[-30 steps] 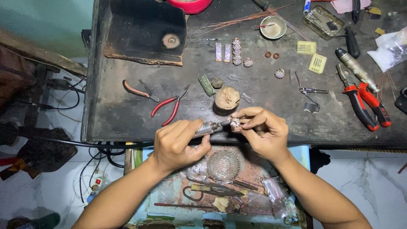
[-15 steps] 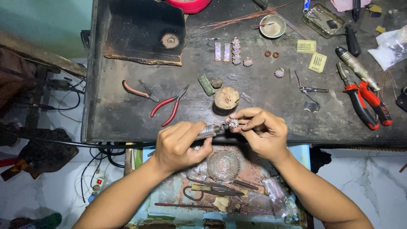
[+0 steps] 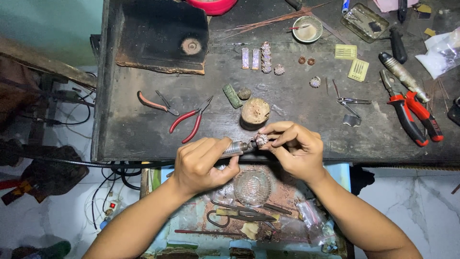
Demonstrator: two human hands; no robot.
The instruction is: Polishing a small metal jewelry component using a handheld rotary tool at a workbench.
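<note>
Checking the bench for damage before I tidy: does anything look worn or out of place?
Yes: the black block at the bench's far left looks scorched, with ragged lower edge. Thin copper wires lie splayed loosely beside the small bowl. Otherwise tools lie flat.

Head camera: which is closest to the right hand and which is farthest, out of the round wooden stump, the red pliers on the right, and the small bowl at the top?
From the right hand:
1. Round wooden stump, just above the fingers, near the bench's front edge.
2. Red pliers, off to the right side.
3. Small bowl, far up at the back of the bench.
</note>
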